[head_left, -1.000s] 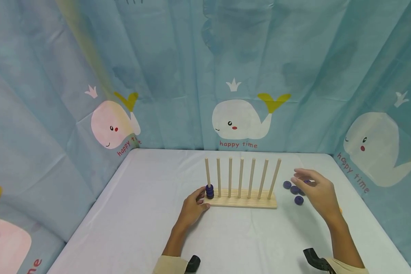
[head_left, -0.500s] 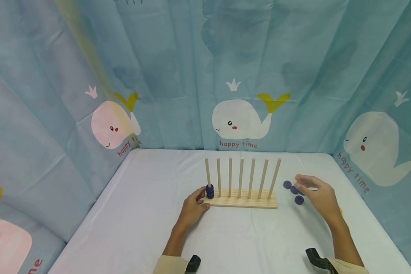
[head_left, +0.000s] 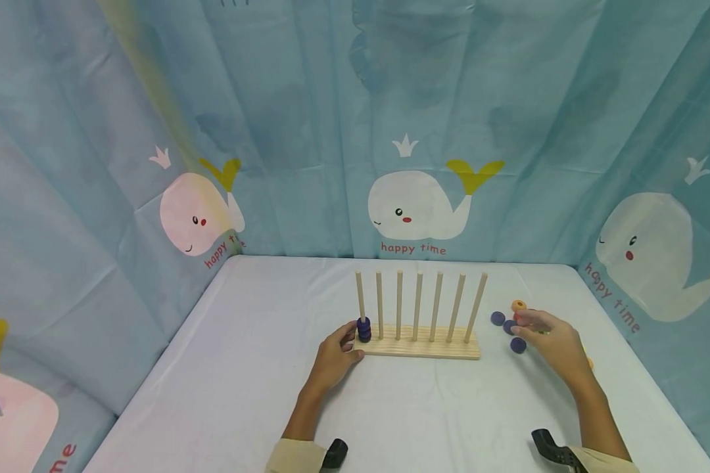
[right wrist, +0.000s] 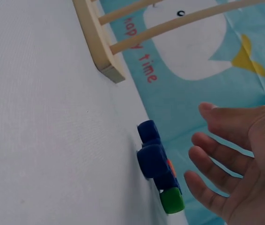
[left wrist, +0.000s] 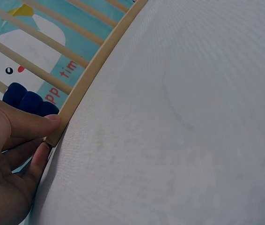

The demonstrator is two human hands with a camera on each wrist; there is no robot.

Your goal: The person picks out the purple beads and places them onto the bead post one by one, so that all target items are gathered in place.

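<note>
A wooden peg board (head_left: 417, 350) with several upright pegs stands on the white-covered table. My left hand (head_left: 331, 361) grips its left end, the thumb on the front edge, as the left wrist view (left wrist: 53, 129) shows on the board. Dark blue beads (head_left: 363, 330) are stacked on the leftmost peg, beside my left fingers. To the right of the board, my right hand (head_left: 553, 345) hovers over loose beads, fingers loosely bent and holding nothing. Among these are dark blue beads (head_left: 517, 345), an orange bead (head_left: 519, 305) and a green bead (right wrist: 172, 200); the hand partly hides the group.
Another orange bead (head_left: 590, 362) shows partly behind my right wrist. White cloth (head_left: 242, 368) covers the table. A blue curtain (head_left: 307, 164) with whale prints hangs along the back and sides.
My right hand has shifted slightly toward me and lower, uncovering orange and red beads near its fingertips. My left hand keeps its grip on the peg board.
</note>
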